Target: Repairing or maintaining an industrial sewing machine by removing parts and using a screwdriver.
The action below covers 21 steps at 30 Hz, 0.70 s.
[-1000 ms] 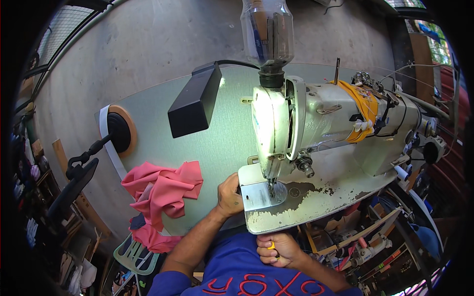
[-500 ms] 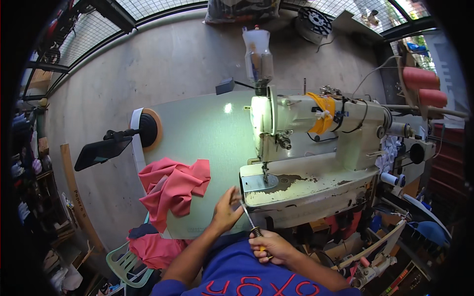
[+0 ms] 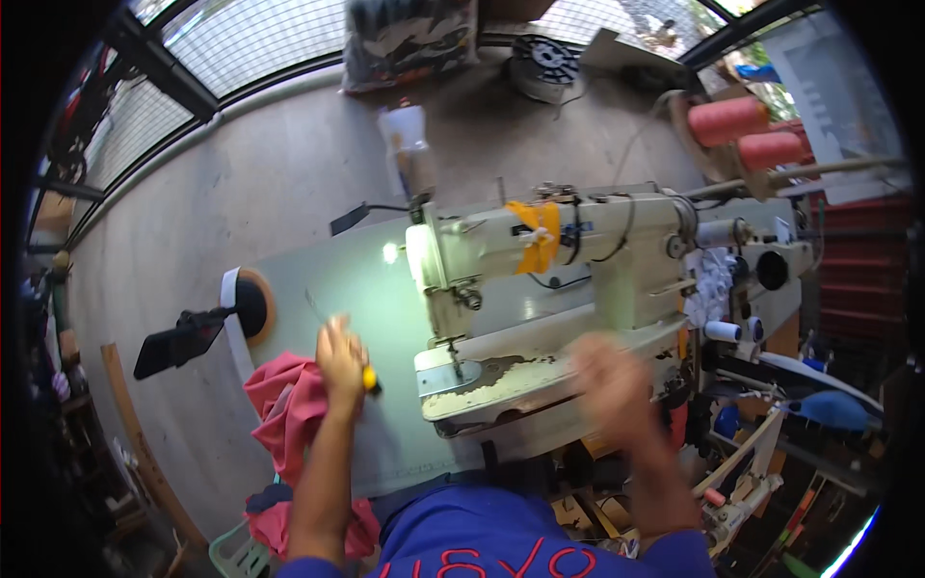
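My left hand [image 3: 340, 358] is closed around a screwdriver [image 3: 371, 379]. Its yellow and black handle sticks out on the right of the hand, and its thin shaft points up and left over the light green table. Close beside that hand lies crumpled coral-pink cloth [image 3: 285, 397]. On the right, my right hand [image 3: 609, 380] is smeared by motion above the front edge of the sewing machine [image 3: 631, 255]; its fingers cannot be made out. The machine's needle stands over a metal plate [image 3: 449, 377] between my two hands.
A phone on a holder [image 3: 178, 347] stands at the table's left edge. Pink thread cones [image 3: 729, 120] sit at the far right. Beyond the table are a stuffed plastic bag [image 3: 412, 39] and a spool [image 3: 542, 67]. More pink cloth lies on a green chair [image 3: 231, 554].
The screwdriver has passed from my right hand to my left, which has moved left and away from me. My right hand has swung right and up towards the machine. The view has shifted.
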Each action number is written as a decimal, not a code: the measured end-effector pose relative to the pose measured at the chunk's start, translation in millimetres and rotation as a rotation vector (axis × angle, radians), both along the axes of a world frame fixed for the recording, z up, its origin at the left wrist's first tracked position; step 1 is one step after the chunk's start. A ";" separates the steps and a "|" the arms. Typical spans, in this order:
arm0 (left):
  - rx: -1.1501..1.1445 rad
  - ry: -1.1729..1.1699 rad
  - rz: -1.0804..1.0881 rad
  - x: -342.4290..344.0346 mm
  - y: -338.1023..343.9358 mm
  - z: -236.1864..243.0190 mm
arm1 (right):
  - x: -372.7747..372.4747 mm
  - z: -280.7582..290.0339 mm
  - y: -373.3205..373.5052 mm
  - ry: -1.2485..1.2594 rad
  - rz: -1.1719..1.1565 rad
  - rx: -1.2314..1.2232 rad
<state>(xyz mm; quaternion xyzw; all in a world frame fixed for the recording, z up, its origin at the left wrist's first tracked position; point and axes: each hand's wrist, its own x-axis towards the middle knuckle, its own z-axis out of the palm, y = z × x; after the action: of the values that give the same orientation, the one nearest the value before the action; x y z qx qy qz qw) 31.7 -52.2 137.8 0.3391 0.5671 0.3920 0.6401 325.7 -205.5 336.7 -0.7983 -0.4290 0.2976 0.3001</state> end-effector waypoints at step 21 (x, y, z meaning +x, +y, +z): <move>0.235 -0.074 -0.024 56.1 77.2 -54.2 | 357.0 -136.2 14.4 0.398 -0.682 0.181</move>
<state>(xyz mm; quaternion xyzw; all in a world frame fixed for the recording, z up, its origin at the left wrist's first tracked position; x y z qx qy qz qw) 87.8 25.0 83.6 0.4038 0.4892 0.4602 0.6211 682.8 -191.1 200.5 -0.7919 -0.0977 0.2907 0.5280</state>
